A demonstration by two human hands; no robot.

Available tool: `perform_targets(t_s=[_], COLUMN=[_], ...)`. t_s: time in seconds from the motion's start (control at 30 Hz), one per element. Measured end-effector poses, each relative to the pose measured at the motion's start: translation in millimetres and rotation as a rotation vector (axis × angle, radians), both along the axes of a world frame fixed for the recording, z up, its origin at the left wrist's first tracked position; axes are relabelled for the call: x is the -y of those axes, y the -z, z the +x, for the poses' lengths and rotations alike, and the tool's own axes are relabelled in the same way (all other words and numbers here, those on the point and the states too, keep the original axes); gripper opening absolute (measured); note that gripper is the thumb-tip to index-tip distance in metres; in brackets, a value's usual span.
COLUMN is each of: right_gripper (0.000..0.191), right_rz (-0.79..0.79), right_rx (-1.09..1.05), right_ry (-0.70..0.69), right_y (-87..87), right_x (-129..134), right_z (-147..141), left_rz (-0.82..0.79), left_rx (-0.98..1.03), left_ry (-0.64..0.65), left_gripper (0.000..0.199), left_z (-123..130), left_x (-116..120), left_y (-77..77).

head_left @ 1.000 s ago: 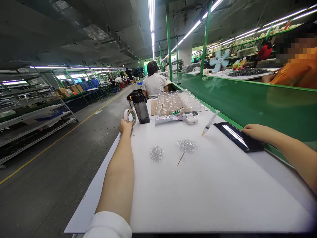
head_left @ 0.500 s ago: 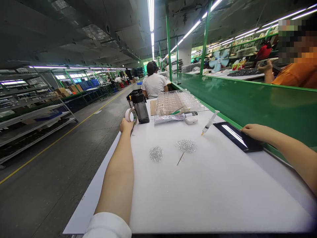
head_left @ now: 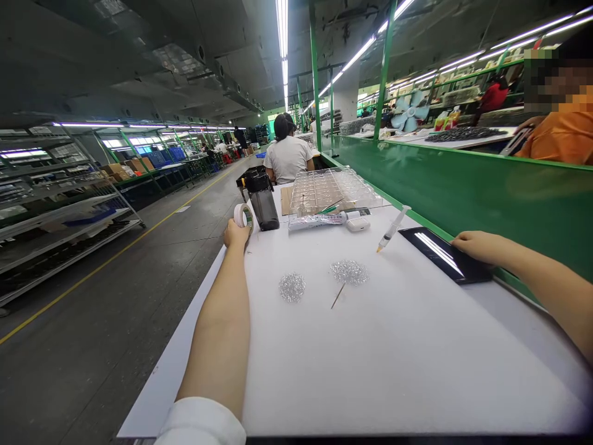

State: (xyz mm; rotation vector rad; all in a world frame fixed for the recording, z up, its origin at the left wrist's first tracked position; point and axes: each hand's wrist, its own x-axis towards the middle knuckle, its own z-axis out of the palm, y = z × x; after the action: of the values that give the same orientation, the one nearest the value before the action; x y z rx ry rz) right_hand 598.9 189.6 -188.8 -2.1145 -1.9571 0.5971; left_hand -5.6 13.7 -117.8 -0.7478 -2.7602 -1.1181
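My left hand (head_left: 236,234) is closed at the left table edge, on a roll of tape (head_left: 249,216) that stands upright. My right hand (head_left: 475,243) grips the right edge of a black tablet (head_left: 440,254) that lies flat; some of its fingers are hidden. Two heaps of small clear, shiny pieces lie mid-table: a left heap (head_left: 292,288) and a right heap (head_left: 349,272). A thin brown stick (head_left: 338,296) touches the right heap's lower edge. A syringe (head_left: 393,230) with a yellowish tip lies left of the tablet.
A dark bottle (head_left: 264,207) stands beside the tape. Behind are clear plastic trays (head_left: 324,188), a tube (head_left: 317,222) and a white case (head_left: 358,224). A green conveyor belt (head_left: 445,176) runs along the right. One person sits ahead, another in orange across the belt.
The tape roll has shifted very slightly left with my left hand. My right hand has stayed put. Across the belt, the person in orange has drawn a hand back.
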Motion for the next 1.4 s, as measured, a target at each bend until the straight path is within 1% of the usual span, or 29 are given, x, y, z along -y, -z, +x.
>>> perform_targets(t_s=[0.17, 0.37, 0.53, 0.6, 0.77, 0.93, 1.1, 1.3, 1.4], right_gripper=[0.028, 0.022, 0.022, 0.021, 0.023, 0.02, 0.025, 0.022, 0.024], right_rz=[-0.01, -0.01, 0.005, 0.003, -0.008, 0.002, -0.008, -0.007, -0.011], right_rx=[-0.001, -0.01, 0.003, 0.0, -0.015, -0.017, -0.018, -0.021, -0.015], right_ry=[-0.003, -0.01, -0.027, -0.021, 0.0, -0.003, -0.002, 0.008, 0.01], right_y=[-0.8, 4.3, 4.1, 2.8, -0.8, -2.3, -0.8, 1.2, 0.0], right_x=[-0.1, -5.9, -5.4, -3.8, 0.1, 0.6, -1.2, -4.7, -3.9], right_z=[0.9, 4.0, 4.1, 3.2, -0.3, -1.5, 0.1, 0.2, -1.1], left_rz=[0.031, 0.078, 0.039, 0.057, 0.142, 0.069, 0.063, 0.041, 0.063], left_rx=[-0.054, -0.049, -0.053, -0.058, -0.09, 0.033, 0.073, 0.075, 0.072], left_ry=[-0.063, -0.096, -0.112, -0.115, -0.122, -0.128, -0.147, -0.155, -0.134], left_gripper=[0.025, 0.031, 0.02, 0.022, 0.044, 0.054, 0.052, 0.049, 0.05], left_z=[1.7, -1.3, 2.1, 4.9, 9.9, 4.5, -0.4, 0.9, 2.2], left_x=[0.8, 3.1, 4.7, 5.6, 6.8, 7.9, 7.0, 6.5, 8.6], left_y=[-2.7, -0.6, -3.1, -4.9, -6.8, -3.7, -1.6, -2.7, -4.3])
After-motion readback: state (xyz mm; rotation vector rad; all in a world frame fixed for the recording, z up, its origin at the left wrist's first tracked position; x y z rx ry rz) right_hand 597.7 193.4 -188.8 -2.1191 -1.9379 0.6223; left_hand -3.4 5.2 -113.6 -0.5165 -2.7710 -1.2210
